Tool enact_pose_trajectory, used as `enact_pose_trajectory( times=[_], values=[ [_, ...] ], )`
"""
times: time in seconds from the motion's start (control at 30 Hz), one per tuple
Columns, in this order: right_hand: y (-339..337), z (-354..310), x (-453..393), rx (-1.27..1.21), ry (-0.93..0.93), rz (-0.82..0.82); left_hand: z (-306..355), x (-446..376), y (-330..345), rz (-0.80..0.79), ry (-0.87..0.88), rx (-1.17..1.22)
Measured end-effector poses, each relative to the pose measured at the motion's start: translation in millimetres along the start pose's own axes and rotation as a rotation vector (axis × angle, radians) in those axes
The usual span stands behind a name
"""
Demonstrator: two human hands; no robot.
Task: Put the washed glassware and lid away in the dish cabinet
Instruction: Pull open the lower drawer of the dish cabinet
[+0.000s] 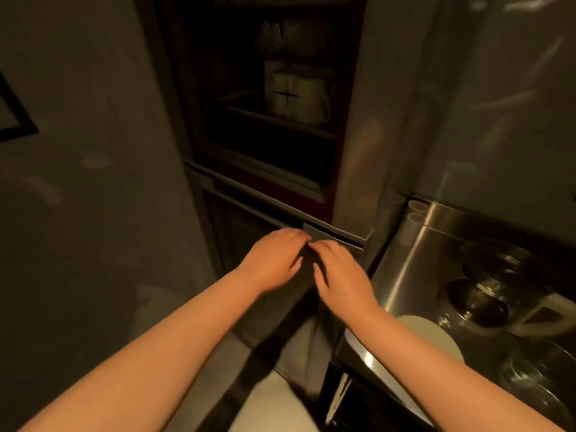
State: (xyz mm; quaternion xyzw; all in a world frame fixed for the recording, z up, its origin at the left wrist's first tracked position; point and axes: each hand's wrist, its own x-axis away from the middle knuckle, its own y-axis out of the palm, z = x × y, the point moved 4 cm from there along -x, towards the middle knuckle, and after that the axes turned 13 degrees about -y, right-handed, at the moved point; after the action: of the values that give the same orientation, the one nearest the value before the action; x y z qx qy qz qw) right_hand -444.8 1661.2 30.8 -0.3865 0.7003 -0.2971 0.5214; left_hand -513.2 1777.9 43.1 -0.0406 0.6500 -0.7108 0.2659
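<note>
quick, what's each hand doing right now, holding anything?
Left hand: fingers on the dark towel; a grip cannot be told.
Right hand: resting on the towel, fingers relaxed, holding nothing.

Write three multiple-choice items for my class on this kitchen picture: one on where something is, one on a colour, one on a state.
1. Where are both hands?
A. On the grey towel hanging at the cabinet front
B. In the sink
C. On the top shelf

2. What colour are the mugs on the cabinet shelf?
A. Cream
B. Blue
C. Red

3. What does the right hand hold?
A. A glass
B. A lid
C. No glassware or lid

Answers:
1. A: the left hand and right hand rest on the grey towel.
2. A: the mugs look cream.
3. C: its fingers lie on cloth, while the glassware sits on the steel counter.
</note>
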Motion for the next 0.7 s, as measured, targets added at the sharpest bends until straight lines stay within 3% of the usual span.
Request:
enact_pose_trajectory(
  times=[0.13,0.3,0.7],
  values=[
    [45.9,-11.4,-74.3,0.045,-0.064,-0.081,-79.5,-21.9,-5.8,-0.051,-0.127,-0.074],
    [94.3,-2.0,-136.8,0.119,-0.065,-0.111,-152.8,-53.9,7.6,-0.126,-0.159,-0.154],
    [159.6,0.0,-176.6,0.258,0.055,-0.271,-234.5,-81.6,54.9,-0.172,-0.038,-0.132]
  ],
)
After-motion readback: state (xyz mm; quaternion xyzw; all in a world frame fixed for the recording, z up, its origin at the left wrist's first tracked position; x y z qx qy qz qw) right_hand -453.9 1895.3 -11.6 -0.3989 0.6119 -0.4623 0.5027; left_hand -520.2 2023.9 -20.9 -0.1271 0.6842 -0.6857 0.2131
